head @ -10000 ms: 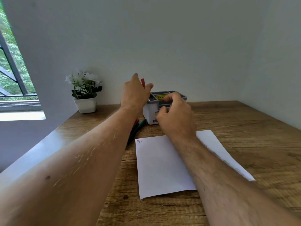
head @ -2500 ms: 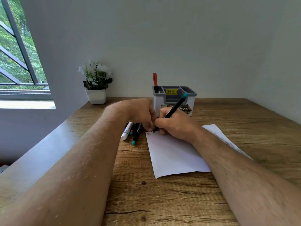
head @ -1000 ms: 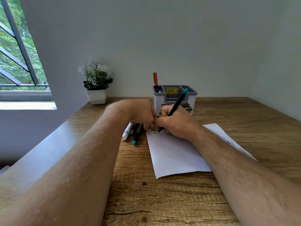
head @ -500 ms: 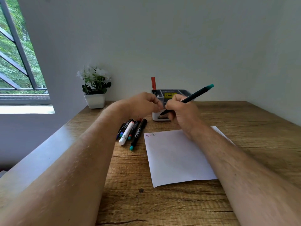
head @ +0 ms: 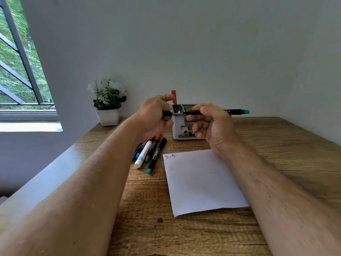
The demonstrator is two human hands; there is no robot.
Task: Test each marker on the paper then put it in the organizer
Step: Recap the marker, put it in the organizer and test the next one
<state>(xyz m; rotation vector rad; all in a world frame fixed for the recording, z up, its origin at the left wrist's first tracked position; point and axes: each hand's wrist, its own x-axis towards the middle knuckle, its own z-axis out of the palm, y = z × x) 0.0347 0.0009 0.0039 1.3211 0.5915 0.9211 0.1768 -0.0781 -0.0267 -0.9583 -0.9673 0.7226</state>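
Hands meet above the wooden desk [head: 276,145], in front of the grey organizer [head: 178,134], which stands at about 12 o'clock from the paper [head: 201,183]. The right hand [head: 212,126] pinches a black marker with a teal end [head: 236,111] between thumb and forefinger, the marker lying level with its teal end pointing to 3 o'clock and its bare tip toward the left hand [head: 155,117]. That left hand is curled round a small black cap [head: 167,113], which sits just short of the marker's tip (a narrow gap shows between them). A red marker [head: 173,97] stands upright in the organizer's left compartment. The paper lies flat on the desk with two small scribbles [head: 171,156] at its 11 o'clock corner, one reddish and one dark. A loose bunch of markers [head: 149,154] lies on the desk at 9 o'clock from the paper's far edge, one white-bodied, the rest dark. A potted plant [head: 108,106] stands near the wall at 10 o'clock.
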